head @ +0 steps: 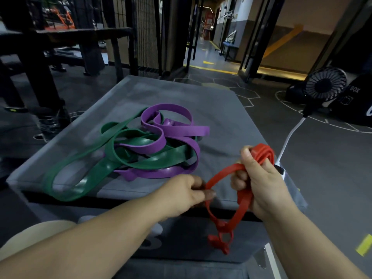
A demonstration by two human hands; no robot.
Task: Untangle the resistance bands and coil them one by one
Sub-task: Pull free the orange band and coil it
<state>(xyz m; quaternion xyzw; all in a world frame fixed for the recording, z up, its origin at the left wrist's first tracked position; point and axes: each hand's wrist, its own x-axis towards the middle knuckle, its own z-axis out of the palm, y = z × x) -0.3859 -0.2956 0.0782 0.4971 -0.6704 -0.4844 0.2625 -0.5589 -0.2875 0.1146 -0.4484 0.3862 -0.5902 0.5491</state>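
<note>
Right hand (261, 182) is curled around a flat red rubber resistance band (262, 151), thumb on top, with a few turns of it bunched over the fingers. The back of the hand faces the camera, so the turns it has gathered cannot be counted. Left hand (185, 196) pinches the same band between thumb and fingertips where the loose loop arcs across from the right hand; those fingertips are blurred. Below both hands the loop hangs in front of the near edge of the grey padded platform (221, 109) and ends in a twisted clump whose shape is hard to read. On the platform, apart from the red one, a wide dark green rubber band (161, 158) and a purple rubber band (181, 129) lie tangled together. Which passes over which at several crossings cannot be traced. On the floor to the right stands a small black fan (326, 85). A white cable (291, 133) runs down from it behind the right hand, its lower end hidden.
</note>
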